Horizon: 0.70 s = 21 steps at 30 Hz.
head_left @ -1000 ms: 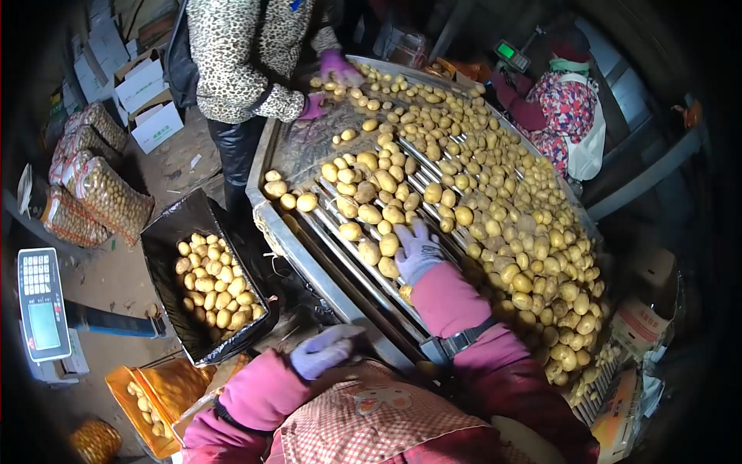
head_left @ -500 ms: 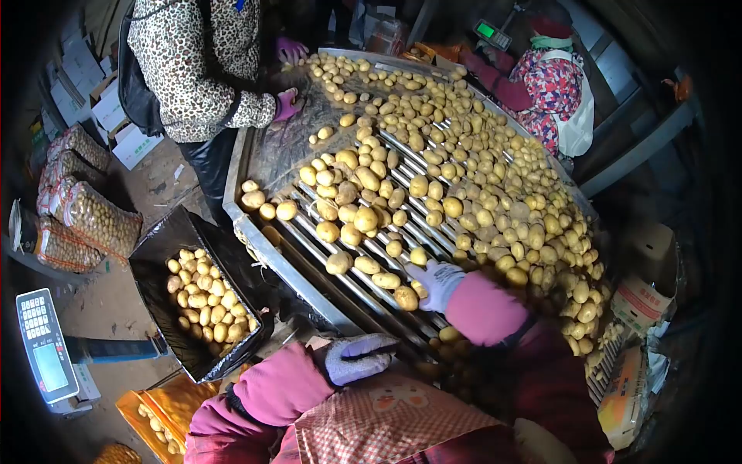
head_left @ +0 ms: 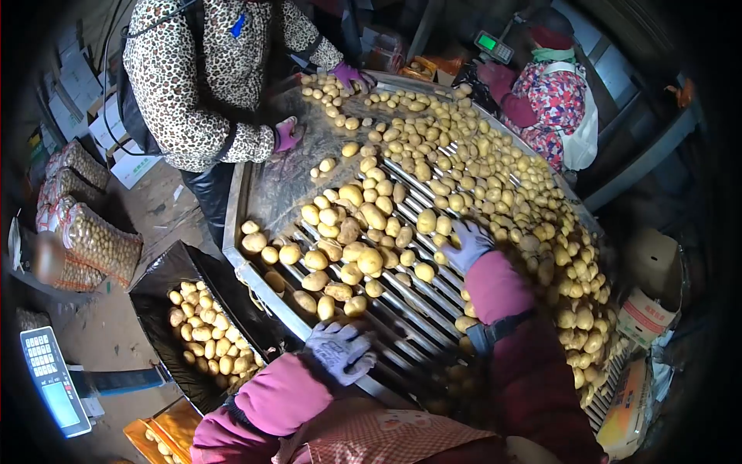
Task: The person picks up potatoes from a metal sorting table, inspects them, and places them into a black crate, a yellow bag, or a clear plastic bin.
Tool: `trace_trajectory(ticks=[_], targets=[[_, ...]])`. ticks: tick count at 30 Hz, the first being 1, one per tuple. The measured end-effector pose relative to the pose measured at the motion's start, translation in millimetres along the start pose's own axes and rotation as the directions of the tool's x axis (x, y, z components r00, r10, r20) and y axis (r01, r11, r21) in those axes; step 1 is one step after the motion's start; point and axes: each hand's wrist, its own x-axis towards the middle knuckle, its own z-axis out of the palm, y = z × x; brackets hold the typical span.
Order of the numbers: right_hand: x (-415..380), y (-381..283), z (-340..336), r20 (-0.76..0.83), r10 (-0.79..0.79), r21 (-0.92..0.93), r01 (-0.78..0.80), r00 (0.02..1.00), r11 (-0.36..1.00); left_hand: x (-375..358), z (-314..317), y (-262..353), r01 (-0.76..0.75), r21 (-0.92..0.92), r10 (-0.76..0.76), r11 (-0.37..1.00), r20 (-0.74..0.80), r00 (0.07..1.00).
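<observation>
My left hand (head_left: 340, 353), in a pale purple glove, hovers at the near rim of the sorting table (head_left: 290, 308) with its fingers apart and nothing in it. Just beyond its fingertips lie a few potatoes (head_left: 325, 307) on the metal rollers (head_left: 402, 313). Farther out, my right hand (head_left: 469, 246) reaches across the rollers, gloved alike, its fingers spread against the edge of the large potato heap (head_left: 533, 240). One loose potato (head_left: 423, 271) rests to the left of that hand. Whatever lies beneath the right palm is hidden.
A black-lined box (head_left: 158, 321) of potatoes stands left of the table, near a scale display (head_left: 54, 383). Filled mesh sacks (head_left: 100, 241) lie behind it. Opposite, one co-worker's gloved hands (head_left: 287, 134) are over the table; another person (head_left: 545, 100) is at the far right.
My right hand has moved away from me, toward the heap. My left hand has shifted left, its fingers now spread. Potatoes now lie nearer the left rim. The co-worker's far hand has moved right.
</observation>
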Motion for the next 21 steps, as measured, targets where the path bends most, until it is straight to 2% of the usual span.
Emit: trace_trajectory(ticks=[2,4,5,6,7,8,10,11,12,13,14,16,17,18,20,21], targets=[[5,7,15,0.066,0.033,-0.075,-0.028,0.997,0.997,12,-2,-6,-0.030,0.138,0.035,0.990,-0.028,0.999],[10,2,26,0.087,0.081,0.081,-0.088,0.993,0.993,26,-4,-22,0.028,0.133,-0.037,0.991,0.067,0.997],[10,-12,23,0.059,0.112,0.085,-0.117,0.992,0.989,33,-16,-24,0.107,0.097,-0.121,0.989,0.149,0.981],[10,-15,25,0.025,0.052,0.017,-0.052,0.998,0.998,39,-31,-26,0.190,0.070,-0.201,0.979,0.229,0.953],[11,-21,19,0.026,0.003,-0.035,-0.002,1.000,0.999,46,-45,-28,0.183,0.169,-0.222,0.969,0.257,0.941],[10,-29,11,0.029,-0.040,-0.087,0.043,0.999,0.995,45,-46,-38,0.138,0.184,-0.161,0.973,0.119,0.980],[11,-45,0,0.005,-0.177,-0.043,0.177,0.984,0.983,44,-40,-68,0.166,0.224,-0.159,0.960,-0.047,0.986],[14,-56,2,-0.019,-0.242,-0.063,0.241,0.970,0.969,41,-41,-75,0.198,0.250,-0.183,0.948,-0.082,0.980],[19,-68,-1,0.136,-0.304,-0.034,0.311,0.943,0.950,38,-40,-80,0.234,0.277,-0.207,0.932,-0.123,0.971],[23,-78,-3,0.089,-0.269,0.058,0.265,0.959,0.963,34,-32,-76,0.228,0.355,-0.139,0.907,-0.259,0.956],[26,-85,-3,0.048,-0.231,0.154,0.222,0.972,0.963,33,-36,-58,0.179,0.363,-0.070,0.914,-0.293,0.953],[47,-89,0,-0.191,-0.141,0.358,0.202,0.972,0.912,24,-14,-35,0.119,0.188,-0.087,0.975,-0.168,0.982],[58,-99,-3,-0.069,-0.118,0.297,0.133,0.991,0.946,25,-12,-20,0.037,0.118,-0.027,0.992,-0.092,0.995],[67,-106,6,0.031,-0.179,0.292,0.163,0.983,0.943,28,-5,-12,0.001,0.106,0.010,0.994,-0.098,0.995],[79,-131,24,0.130,-0.169,-0.152,0.188,0.977,0.970,32,-8,-12,0.150,-0.036,-0.143,0.988,0.141,0.980],[90,-139,26,0.228,-0.093,-0.133,0.126,0.969,0.983,31,-8,-13,0.137,-0.047,-0.131,0.989,0.122,0.984]])
